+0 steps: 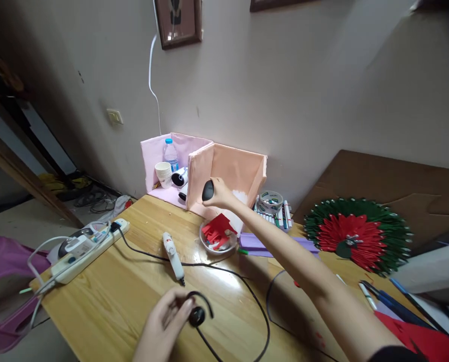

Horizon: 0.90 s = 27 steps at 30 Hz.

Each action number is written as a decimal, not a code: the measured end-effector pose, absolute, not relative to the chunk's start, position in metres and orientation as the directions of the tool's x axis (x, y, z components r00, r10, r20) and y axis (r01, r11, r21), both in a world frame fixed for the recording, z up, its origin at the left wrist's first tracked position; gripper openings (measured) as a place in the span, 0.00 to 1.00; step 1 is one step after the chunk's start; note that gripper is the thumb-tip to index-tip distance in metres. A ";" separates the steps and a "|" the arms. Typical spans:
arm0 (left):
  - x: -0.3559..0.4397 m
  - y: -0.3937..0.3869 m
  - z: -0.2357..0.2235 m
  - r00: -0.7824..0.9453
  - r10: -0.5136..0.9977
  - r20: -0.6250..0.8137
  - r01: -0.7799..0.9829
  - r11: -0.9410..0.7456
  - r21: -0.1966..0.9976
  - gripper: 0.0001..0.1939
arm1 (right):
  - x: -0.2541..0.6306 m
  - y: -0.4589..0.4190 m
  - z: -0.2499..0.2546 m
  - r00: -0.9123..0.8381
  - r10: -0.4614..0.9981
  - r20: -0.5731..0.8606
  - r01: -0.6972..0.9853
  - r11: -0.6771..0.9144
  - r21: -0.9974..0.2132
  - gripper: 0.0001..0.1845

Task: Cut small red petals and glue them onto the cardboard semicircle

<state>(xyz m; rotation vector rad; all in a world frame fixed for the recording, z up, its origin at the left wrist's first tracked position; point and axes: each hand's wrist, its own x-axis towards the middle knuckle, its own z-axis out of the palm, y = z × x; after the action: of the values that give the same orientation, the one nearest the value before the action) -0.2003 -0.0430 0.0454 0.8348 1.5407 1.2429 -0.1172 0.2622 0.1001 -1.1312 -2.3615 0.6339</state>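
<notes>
Grey wall backs the wooden tabletop [107, 301], where a long black cord [267, 329] runs from the power strip [66, 273] at the far left, past the glue gun [172, 251], and loops to the near side. That loop looks the likeliest trouble: a tug could catch the glue gun and drag or spin it. The right hand [220, 193] hangs before the peach box [235, 166], its fingers closed round a mouse [208, 190]; its smooth shell could slip if the grip loosens, or clip the box's left wall if the reach swings wide. Dipping the forearm might spill the red scraps [220, 229] from the bowl [204, 245] just left of it. Near the front, the left hand [162, 327] has thumb and fingers pinched on a black piece [197, 316], which might twist free because only its edge is held. The mouse is dark, rounded and matt, with a faint mark on its face; the black piece is a glossy disc with a thin curved arm and a cable trailing off the near edge.
</notes>
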 end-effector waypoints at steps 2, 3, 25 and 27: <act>-0.181 -0.021 0.048 -0.177 0.957 -0.229 0.019 0.236 0.972 0.12 | -0.078 0.222 0.112 -0.648 0.698 0.304 0.459 0.677 -0.575 0.48; -0.171 -0.012 0.045 -0.125 0.968 -0.219 0.062 0.228 0.972 0.12 | -0.055 0.201 0.115 -0.704 0.618 0.350 0.362 0.736 -0.572 0.48; -0.060 -0.017 0.035 -0.043 0.986 -0.161 -0.127 0.155 0.980 0.30 | 0.077 0.031 0.058 -0.777 0.561 0.286 0.266 0.704 -0.659 0.61; -0.063 -0.018 0.036 -0.013 0.983 -0.185 -0.151 0.181 0.972 0.27 | 0.079 0.034 0.057 -0.797 0.534 0.282 0.221 0.693 -0.687 0.62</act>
<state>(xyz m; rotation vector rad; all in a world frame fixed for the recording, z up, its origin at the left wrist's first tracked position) -0.0626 -0.0180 0.0364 0.9527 1.1996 1.1589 0.0788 0.0336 0.0574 -0.5824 -2.4354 0.9029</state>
